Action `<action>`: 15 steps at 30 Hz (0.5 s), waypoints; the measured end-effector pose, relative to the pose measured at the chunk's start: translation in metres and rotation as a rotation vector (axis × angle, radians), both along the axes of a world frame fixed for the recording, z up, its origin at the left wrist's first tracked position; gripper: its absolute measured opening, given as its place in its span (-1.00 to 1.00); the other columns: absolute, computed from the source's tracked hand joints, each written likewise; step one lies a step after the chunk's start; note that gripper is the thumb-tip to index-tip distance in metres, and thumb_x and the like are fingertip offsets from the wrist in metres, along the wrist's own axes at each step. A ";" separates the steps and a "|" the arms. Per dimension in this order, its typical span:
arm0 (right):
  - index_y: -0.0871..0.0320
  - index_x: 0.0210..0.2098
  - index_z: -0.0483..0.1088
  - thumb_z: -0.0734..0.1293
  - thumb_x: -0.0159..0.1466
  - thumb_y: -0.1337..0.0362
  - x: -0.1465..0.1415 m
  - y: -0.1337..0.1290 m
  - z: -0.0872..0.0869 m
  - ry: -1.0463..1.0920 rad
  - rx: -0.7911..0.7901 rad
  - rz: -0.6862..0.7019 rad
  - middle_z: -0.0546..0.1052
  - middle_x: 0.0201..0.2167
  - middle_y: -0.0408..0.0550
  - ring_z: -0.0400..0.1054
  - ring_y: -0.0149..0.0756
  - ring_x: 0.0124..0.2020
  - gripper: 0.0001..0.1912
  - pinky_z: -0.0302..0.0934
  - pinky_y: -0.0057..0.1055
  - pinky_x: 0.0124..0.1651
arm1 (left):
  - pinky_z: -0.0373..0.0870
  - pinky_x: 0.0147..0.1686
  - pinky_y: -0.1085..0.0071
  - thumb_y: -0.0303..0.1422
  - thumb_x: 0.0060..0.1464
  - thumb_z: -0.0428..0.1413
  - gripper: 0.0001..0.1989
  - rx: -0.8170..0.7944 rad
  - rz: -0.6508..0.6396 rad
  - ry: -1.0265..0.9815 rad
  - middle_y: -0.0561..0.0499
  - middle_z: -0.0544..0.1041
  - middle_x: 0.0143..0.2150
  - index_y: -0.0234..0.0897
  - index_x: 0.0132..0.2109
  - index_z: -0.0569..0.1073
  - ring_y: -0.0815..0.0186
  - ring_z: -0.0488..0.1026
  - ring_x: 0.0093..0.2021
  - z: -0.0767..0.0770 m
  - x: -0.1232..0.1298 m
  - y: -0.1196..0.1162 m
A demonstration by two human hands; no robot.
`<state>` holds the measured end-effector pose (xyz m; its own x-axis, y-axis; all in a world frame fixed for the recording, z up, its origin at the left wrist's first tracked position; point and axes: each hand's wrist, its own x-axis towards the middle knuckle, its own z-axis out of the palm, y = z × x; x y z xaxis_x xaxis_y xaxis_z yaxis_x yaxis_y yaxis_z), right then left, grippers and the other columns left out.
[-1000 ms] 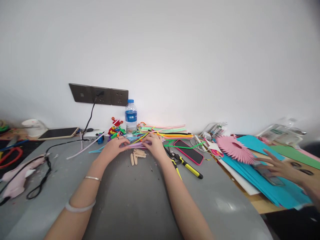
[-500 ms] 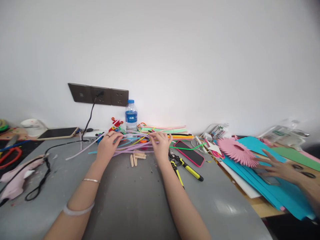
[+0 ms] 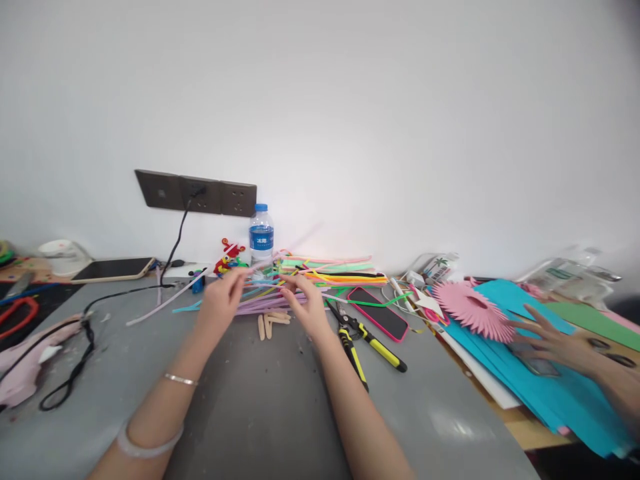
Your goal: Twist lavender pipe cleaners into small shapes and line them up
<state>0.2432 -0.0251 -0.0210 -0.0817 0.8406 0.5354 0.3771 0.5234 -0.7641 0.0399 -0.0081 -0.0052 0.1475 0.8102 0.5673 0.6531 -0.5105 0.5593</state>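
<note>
My left hand [image 3: 223, 299] is closed in a pinch on a pale purple pipe cleaner [image 3: 300, 239], whose blurred free end slants up to the right against the wall. Close by on the right, my right hand [image 3: 306, 305] hovers over the pile with its thumb and fingers apart; I see nothing gripped in it. Beneath both hands lie several purple pipe cleaners [image 3: 260, 307], with blue ones [image 3: 187, 308] sticking out to the left. Small wooden pieces [image 3: 269, 325] rest just in front of the pile.
Yellow-handled pliers [image 3: 383, 352] and a pink-edged phone [image 3: 380, 313] lie right of my hands. A water bottle [image 3: 261, 240] stands at the wall. Another person's hand [image 3: 560, 343] is over blue sheets [image 3: 510, 357] at far right. A pink glue gun [image 3: 25, 363] and cable lie left.
My hands have come closer together, the right one moving left with its fingers parting. The pale pipe cleaner's end now swings up toward the wall.
</note>
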 end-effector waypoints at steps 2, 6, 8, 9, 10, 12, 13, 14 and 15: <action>0.12 -0.08 0.45 0.21 0.32 0.04 -0.008 0.000 -0.002 0.210 -0.115 0.143 0.40 -0.49 -0.13 0.26 -0.33 -0.46 -0.64 0.17 -0.37 -0.29 | 0.36 -0.16 0.36 -0.31 0.23 -0.08 -0.72 -0.041 -0.221 0.107 -0.09 0.61 -0.16 -0.23 -0.11 0.50 0.19 0.53 -0.21 -0.006 0.013 -0.003; 0.15 -0.35 0.42 0.19 0.29 -0.09 -0.013 0.007 -0.008 0.482 -0.228 0.170 0.23 -0.67 -0.24 0.09 -0.42 -0.63 -0.57 0.02 -0.44 -0.50 | 0.39 -0.12 0.31 -0.29 0.20 -0.01 -0.76 -0.138 -0.310 0.022 -0.07 0.62 -0.13 -0.20 -0.14 0.53 0.15 0.54 -0.15 -0.010 0.026 -0.005; 0.14 -0.40 0.37 0.21 0.26 -0.12 -0.008 0.011 -0.009 0.633 -0.226 0.109 0.26 -0.67 -0.23 0.10 -0.43 -0.64 -0.57 0.02 -0.45 -0.52 | 0.42 -0.19 0.33 -0.26 0.15 0.05 -0.79 -0.208 -0.279 -0.147 -0.04 0.63 -0.23 -0.20 -0.19 0.55 0.18 0.55 -0.24 -0.008 0.025 -0.003; 0.13 -0.42 0.34 0.22 0.25 -0.12 -0.005 0.013 -0.009 0.695 -0.226 0.088 0.26 -0.67 -0.23 0.11 -0.43 -0.64 -0.57 0.02 -0.45 -0.52 | 0.43 -0.26 0.35 -0.24 0.12 0.09 -0.79 -0.254 -0.260 -0.246 -0.02 0.62 -0.31 -0.22 -0.21 0.56 0.20 0.54 -0.31 -0.007 0.024 -0.002; 0.12 -0.43 0.33 0.23 0.24 -0.12 -0.002 0.014 -0.008 0.742 -0.234 0.069 0.26 -0.67 -0.23 0.11 -0.43 -0.64 -0.58 0.02 -0.45 -0.53 | 0.42 -0.34 0.37 -0.22 0.07 0.14 -0.80 -0.304 -0.248 -0.351 -0.01 0.60 -0.38 -0.23 -0.24 0.56 0.23 0.52 -0.38 -0.006 0.023 0.000; 0.11 -0.43 0.30 0.26 0.22 -0.12 0.001 0.015 -0.007 0.802 -0.259 0.076 0.25 -0.67 -0.24 0.10 -0.43 -0.65 -0.60 0.01 -0.46 -0.55 | 0.37 -0.46 0.41 -0.20 -0.04 0.23 -0.77 -0.397 -0.253 -0.570 0.04 0.53 -0.49 -0.26 -0.27 0.56 0.29 0.45 -0.48 -0.005 0.022 0.003; 0.10 -0.42 0.28 0.28 0.20 -0.11 0.000 0.014 -0.007 0.818 -0.280 0.103 0.26 -0.66 -0.24 0.11 -0.43 -0.65 -0.61 0.02 -0.46 -0.55 | 0.35 -0.49 0.43 -0.20 -0.09 0.27 -0.75 -0.436 -0.267 -0.676 0.06 0.51 -0.52 -0.26 -0.28 0.56 0.32 0.42 -0.51 -0.006 0.023 0.004; 0.09 -0.40 0.27 0.30 0.19 -0.10 -0.001 0.014 -0.006 0.826 -0.304 0.145 0.27 -0.64 -0.25 0.13 -0.43 -0.64 -0.63 0.04 -0.46 -0.54 | 0.34 -0.49 0.44 -0.21 -0.13 0.30 -0.74 -0.472 -0.285 -0.771 0.08 0.49 -0.53 -0.27 -0.28 0.56 0.35 0.40 -0.52 -0.007 0.024 0.004; 0.08 -0.37 0.26 0.33 0.17 -0.07 -0.003 0.013 -0.006 0.825 -0.333 0.198 0.29 -0.62 -0.25 0.16 -0.43 -0.63 -0.65 0.07 -0.46 -0.53 | 0.34 -0.49 0.45 -0.22 -0.16 0.32 -0.72 -0.504 -0.303 -0.852 0.09 0.48 -0.54 -0.27 -0.29 0.56 0.38 0.38 -0.53 -0.008 0.026 0.004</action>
